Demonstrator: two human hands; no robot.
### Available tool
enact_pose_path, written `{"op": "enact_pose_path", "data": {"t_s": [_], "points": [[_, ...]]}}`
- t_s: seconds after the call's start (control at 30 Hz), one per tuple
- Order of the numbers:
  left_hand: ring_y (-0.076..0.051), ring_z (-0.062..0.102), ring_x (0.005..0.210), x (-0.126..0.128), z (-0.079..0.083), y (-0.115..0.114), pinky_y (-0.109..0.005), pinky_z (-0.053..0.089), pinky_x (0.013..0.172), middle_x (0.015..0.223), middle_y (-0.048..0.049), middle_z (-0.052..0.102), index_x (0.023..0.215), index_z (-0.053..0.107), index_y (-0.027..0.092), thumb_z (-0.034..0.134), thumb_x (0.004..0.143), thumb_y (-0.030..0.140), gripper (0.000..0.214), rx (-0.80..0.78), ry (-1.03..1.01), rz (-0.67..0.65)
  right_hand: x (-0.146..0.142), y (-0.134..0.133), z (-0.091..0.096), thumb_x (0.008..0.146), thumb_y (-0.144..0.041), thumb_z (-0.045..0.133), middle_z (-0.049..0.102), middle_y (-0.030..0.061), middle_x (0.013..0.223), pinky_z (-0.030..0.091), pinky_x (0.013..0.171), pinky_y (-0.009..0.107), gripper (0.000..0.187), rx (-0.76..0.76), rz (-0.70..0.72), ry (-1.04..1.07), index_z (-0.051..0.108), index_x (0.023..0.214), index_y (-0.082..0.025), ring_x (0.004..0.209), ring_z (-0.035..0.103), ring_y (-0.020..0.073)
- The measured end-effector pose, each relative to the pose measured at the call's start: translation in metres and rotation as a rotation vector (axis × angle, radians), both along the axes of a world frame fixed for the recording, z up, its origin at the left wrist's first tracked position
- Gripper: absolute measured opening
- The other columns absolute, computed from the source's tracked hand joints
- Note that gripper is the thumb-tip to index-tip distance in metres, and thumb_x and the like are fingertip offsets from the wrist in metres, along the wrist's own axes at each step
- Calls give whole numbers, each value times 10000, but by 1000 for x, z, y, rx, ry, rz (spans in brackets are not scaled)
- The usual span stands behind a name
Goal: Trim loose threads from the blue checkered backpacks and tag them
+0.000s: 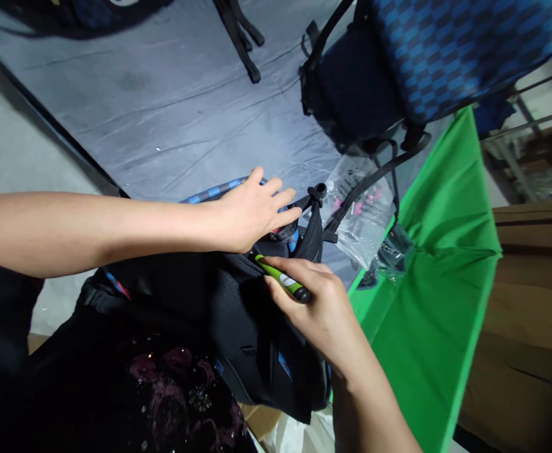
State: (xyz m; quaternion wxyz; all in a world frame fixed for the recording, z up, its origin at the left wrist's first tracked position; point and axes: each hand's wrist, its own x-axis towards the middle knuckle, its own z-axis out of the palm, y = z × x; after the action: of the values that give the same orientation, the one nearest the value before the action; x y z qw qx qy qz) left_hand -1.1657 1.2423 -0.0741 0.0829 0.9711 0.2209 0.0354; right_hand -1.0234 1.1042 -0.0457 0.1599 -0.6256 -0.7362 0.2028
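A black backpack (238, 314) with blue trim lies in front of me, partly on my lap. My left hand (250, 211) rests on its top edge, fingers curled over the opening beside a blue-checked handle (214, 190). My right hand (320, 305) is closed on a green marker pen (282, 279) with a black cap, its tip pointing into the backpack's opening. Black straps (316, 217) of the bag rise between my two hands.
A green cloth (436, 270) covers the surface at right. Clear plastic bags (363, 211) with small pink items lie beyond the backpack. A second blue-checked backpack (427, 56) stands at the back right. Grey sheeting (162, 107) covers the floor; brown cardboard (535, 296) sits at far right.
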Motion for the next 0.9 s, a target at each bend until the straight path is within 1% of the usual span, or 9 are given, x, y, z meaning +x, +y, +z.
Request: {"op": "enact_pose_path", "data": {"t_s": [0.17,0.23,0.33,0.5,0.63,0.73,0.8,0.9], "points": [[-364,401,1328,1,0,0,-531,265,1108,1538,-66,421,1493,401,340,669,818,387,727,30,14,-12,-8,0,-2,901,-241,628,772,56,1036,548,838,393,195,30,-87,16,726,1066,-208,928,725,228],[-361,398,1331,1,1,1,-523,265,1109,1541,-74,415,1497,395,324,653,827,379,721,36,30,-17,-10,-1,-2,895,-268,639,774,59,1002,543,826,398,177,26,-135,-2,738,1026,-201,905,725,234],[-353,392,1340,0,3,1,-512,266,1109,1553,-78,398,1508,375,309,622,844,374,711,39,55,-26,-13,-4,-4,890,-290,650,772,66,986,538,837,394,181,52,-188,24,743,1006,-187,906,719,232],[-344,391,1343,0,3,1,-512,251,1120,1557,-73,393,1506,373,314,594,853,357,691,47,74,-26,-19,-11,-12,889,-309,654,768,61,969,523,859,404,178,95,-291,65,747,988,-194,900,710,229],[-352,381,1351,0,2,1,-520,238,1129,1557,-83,394,1512,361,299,602,843,352,713,49,73,-26,-22,-15,-17,889,-315,653,765,65,973,517,860,413,185,112,-346,80,749,992,-195,908,706,233],[-349,369,1360,0,1,1,-527,227,1137,1559,-77,391,1512,357,311,598,846,351,709,36,73,-26,-22,-16,-18,887,-281,651,763,66,1020,511,897,412,193,110,-325,97,744,1034,-197,963,702,233],[-346,357,1370,1,1,1,-530,222,1141,1561,-67,388,1511,353,329,600,847,358,709,20,74,-20,-20,-15,-17,881,-250,648,759,60,1069,510,925,407,227,75,-279,131,732,1087,-205,1006,698,227],[-344,351,1373,1,1,1,-530,224,1142,1565,-61,382,1514,346,334,609,846,362,719,24,84,-18,-16,-15,-14,879,-221,640,753,54,1108,512,954,402,250,30,-258,162,725,1114,-208,1044,692,218]]}}
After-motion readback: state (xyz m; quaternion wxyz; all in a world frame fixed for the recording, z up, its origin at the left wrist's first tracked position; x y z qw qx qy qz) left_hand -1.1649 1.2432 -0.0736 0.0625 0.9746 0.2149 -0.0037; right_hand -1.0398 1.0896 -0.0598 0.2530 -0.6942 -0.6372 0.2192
